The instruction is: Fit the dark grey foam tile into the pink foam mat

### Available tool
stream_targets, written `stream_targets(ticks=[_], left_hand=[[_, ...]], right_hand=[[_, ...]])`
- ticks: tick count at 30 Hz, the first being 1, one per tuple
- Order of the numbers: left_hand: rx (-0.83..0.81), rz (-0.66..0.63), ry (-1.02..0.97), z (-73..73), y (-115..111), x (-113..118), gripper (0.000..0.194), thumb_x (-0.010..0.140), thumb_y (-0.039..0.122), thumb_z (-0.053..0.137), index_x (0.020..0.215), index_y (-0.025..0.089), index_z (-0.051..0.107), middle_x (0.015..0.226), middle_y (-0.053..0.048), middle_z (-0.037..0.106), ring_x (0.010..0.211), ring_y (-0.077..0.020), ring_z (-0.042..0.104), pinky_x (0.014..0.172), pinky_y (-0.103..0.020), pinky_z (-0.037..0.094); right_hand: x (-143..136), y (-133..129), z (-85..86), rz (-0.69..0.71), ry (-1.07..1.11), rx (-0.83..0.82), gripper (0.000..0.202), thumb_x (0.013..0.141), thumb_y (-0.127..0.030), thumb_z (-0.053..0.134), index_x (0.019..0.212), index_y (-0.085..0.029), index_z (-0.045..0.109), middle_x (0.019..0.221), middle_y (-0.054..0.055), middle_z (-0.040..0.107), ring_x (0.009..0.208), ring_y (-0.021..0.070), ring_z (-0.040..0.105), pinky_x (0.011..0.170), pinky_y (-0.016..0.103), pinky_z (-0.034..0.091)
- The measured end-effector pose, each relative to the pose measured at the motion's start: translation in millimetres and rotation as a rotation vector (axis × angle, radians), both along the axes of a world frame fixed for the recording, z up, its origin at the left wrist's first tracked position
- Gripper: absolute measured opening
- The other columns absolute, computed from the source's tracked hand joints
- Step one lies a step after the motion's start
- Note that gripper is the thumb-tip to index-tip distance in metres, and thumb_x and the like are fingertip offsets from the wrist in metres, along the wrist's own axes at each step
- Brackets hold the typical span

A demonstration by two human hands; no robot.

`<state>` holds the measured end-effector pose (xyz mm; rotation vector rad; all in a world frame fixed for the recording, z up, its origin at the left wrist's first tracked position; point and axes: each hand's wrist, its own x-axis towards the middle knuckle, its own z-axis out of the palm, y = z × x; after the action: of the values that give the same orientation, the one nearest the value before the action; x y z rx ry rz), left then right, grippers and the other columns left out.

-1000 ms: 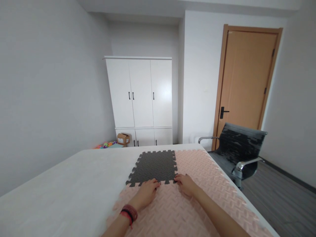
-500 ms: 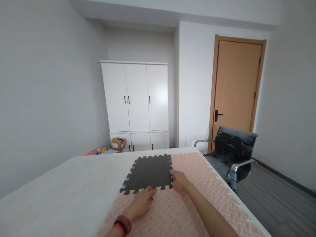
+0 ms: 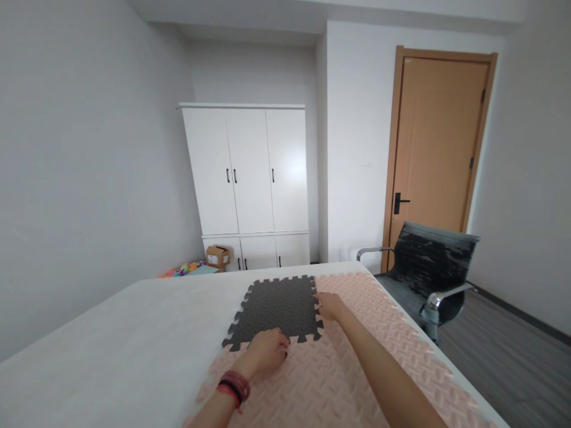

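Note:
A dark grey foam mat tile (image 3: pixel 272 306) with jigsaw edges lies on the white table, bordering pink foam mat tiles (image 3: pixel 321 386) on its near and right sides. Bent fingers of my left hand (image 3: pixel 269 349) rest at the near seam, with the thumb apart from them. My right hand (image 3: pixel 329 305) has its fingertips on the right seam, index finger stretched toward the dark tile's teeth. Neither hand is wrapped round anything. The hands cover parts of both seams, so the fit of the teeth there is hidden.
The white tabletop (image 3: pixel 134 333) extends to the left. A worn black chair (image 3: pixel 432 261) stands off the right edge. Behind are a white cabinet (image 3: pixel 250 172), a cardboard box (image 3: pixel 217 255), colourful items (image 3: pixel 184 269) and a wooden door (image 3: pixel 439 137).
My right hand has slid slightly farther along the right seam, away from me. My left hand stays by the near seam, its fingers more curled. The view has shifted a little.

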<state>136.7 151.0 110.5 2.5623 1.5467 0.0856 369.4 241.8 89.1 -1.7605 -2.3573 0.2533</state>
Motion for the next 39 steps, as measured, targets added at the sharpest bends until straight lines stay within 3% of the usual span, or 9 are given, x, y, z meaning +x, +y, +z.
stream_targets(ticks=[3, 7, 12, 20, 23, 27, 32, 36, 39], left_hand=[[-0.036, 0.009, -0.005, 4.2, 14.5, 1.2, 0.027, 0.072, 0.020, 0.050, 0.089, 0.026, 0.070, 0.095, -0.003, 0.071, 0.091, -0.0210, 0.064, 0.084, -0.038, 0.047], [-0.107, 0.031, -0.021, 2.5, 39.1, 2.0, 0.021, 0.080, 0.037, 0.057, 0.081, 0.019, 0.067, 0.080, -0.002, 0.069, 0.081, -0.0172, 0.063, 0.085, -0.041, 0.047], [-0.255, 0.014, -0.097, -10.4, 61.4, -3.3, 0.033, 0.080, 0.049, 0.058, 0.079, 0.016, 0.063, 0.073, 0.002, 0.065, 0.070, -0.0129, 0.060, 0.071, -0.033, 0.049], [-0.307, 0.126, -0.195, -30.1, 79.1, -10.7, 0.045, 0.074, 0.060, 0.055, 0.083, 0.018, 0.063, 0.067, 0.000, 0.065, 0.055, -0.0105, 0.055, 0.051, -0.025, 0.040], [-0.243, 0.148, -0.211, -30.2, 75.5, -6.9, 0.039, 0.069, 0.058, 0.059, 0.084, 0.022, 0.063, 0.079, 0.000, 0.069, 0.067, -0.0139, 0.061, 0.056, -0.025, 0.040], [-0.103, 0.208, -0.142, -25.8, 68.7, 6.4, 0.040, 0.064, 0.057, 0.061, 0.079, 0.021, 0.063, 0.089, -0.006, 0.070, 0.086, -0.0251, 0.063, 0.078, -0.037, 0.044], [-0.064, 0.207, -0.008, -23.2, 76.1, 22.6, 0.065, 0.058, 0.071, 0.058, 0.089, 0.014, 0.065, 0.097, -0.019, 0.068, 0.097, -0.0372, 0.062, 0.085, -0.047, 0.046], [-0.101, 0.196, 0.073, -22.0, 87.9, 27.8, 0.081, 0.052, 0.075, 0.061, 0.100, 0.009, 0.065, 0.106, -0.024, 0.066, 0.101, -0.0399, 0.061, 0.088, -0.048, 0.047], [-0.122, 0.197, 0.100, -20.4, 93.2, 30.0, 0.085, 0.051, 0.075, 0.062, 0.102, 0.008, 0.065, 0.107, -0.024, 0.066, 0.102, -0.0396, 0.060, 0.089, -0.047, 0.048]], right_hand=[[-2.7, -0.5, -13.6, 0.003, -0.013, 0.042, 0.038, 0.089, -0.039, 0.049, 0.121, -0.019, 0.052, 0.126, 0.008, 0.054, 0.118, 0.0244, 0.050, 0.102, 0.054, 0.035], [-1.2, 10.7, -28.0, 0.005, -0.046, 0.037, 0.036, 0.089, -0.040, 0.049, 0.119, -0.019, 0.054, 0.124, 0.008, 0.056, 0.117, 0.0237, 0.050, 0.102, 0.054, 0.035], [-1.2, 41.3, -27.8, 0.001, -0.067, 0.035, 0.034, 0.089, -0.039, 0.051, 0.115, -0.019, 0.056, 0.120, 0.008, 0.058, 0.107, 0.0209, 0.056, 0.093, 0.047, 0.045], [-0.1, 72.4, -31.1, 0.018, -0.070, 0.054, 0.030, 0.088, -0.039, 0.052, 0.109, -0.017, 0.059, 0.116, 0.007, 0.059, 0.110, 0.0217, 0.054, 0.097, 0.050, 0.041], [2.1, 85.2, -27.8, 0.008, -0.044, 0.058, 0.032, 0.089, -0.039, 0.051, 0.112, -0.018, 0.058, 0.121, 0.007, 0.057, 0.108, 0.0210, 0.055, 0.095, 0.047, 0.043], [-8.4, 95.7, -30.8, -0.034, -0.012, 0.099, 0.043, 0.089, -0.040, 0.049, 0.128, -0.020, 0.047, 0.135, 0.009, 0.048, 0.119, 0.0243, 0.048, 0.101, 0.051, 0.037], [-18.2, 111.2, -38.3, -0.068, -0.021, 0.073, 0.039, 0.088, -0.043, 0.051, 0.118, -0.017, 0.054, 0.124, 0.009, 0.056, 0.116, 0.0242, 0.050, 0.101, 0.053, 0.035], [-9.7, 134.4, -32.8, -0.048, 0.002, 0.019, 0.033, 0.088, -0.040, 0.052, 0.112, -0.018, 0.057, 0.116, 0.007, 0.059, 0.104, 0.0203, 0.057, 0.091, 0.046, 0.046], [-8.6, 146.1, -32.0, -0.057, 0.034, 0.030, 0.038, 0.089, -0.041, 0.050, 0.119, -0.019, 0.053, 0.122, 0.008, 0.056, 0.108, 0.0214, 0.055, 0.093, 0.047, 0.045]])
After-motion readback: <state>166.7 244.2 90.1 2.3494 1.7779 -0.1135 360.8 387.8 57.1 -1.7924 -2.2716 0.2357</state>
